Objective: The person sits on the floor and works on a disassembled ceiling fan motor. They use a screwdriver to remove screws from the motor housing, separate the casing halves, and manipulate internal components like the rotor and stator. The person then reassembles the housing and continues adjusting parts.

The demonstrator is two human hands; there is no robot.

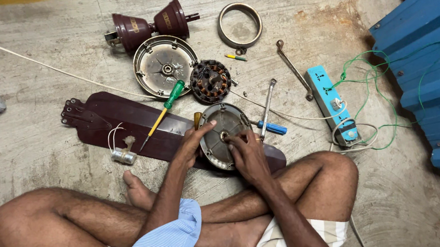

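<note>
Both hands, left hand [192,143] and right hand [247,153], grip one round grey metal cover [225,134]; two screwdrivers [164,113] lie nearby.

We see dull grey metal on the motor cover [225,134]; beside it, the glossy maroon fan blade [122,125] (smooth, seemingly painted) on rough concrete floor [38,104].

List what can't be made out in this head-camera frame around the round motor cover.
- Round grey metal motor cover: near edge hidden under right hand.
- Left hand: palm side unseen, so its grip is unclear.
- Dark maroon fan blade: near end covered by cover and hands.
- Tiny screws by the copper-wound stator: too small to tell.
</note>
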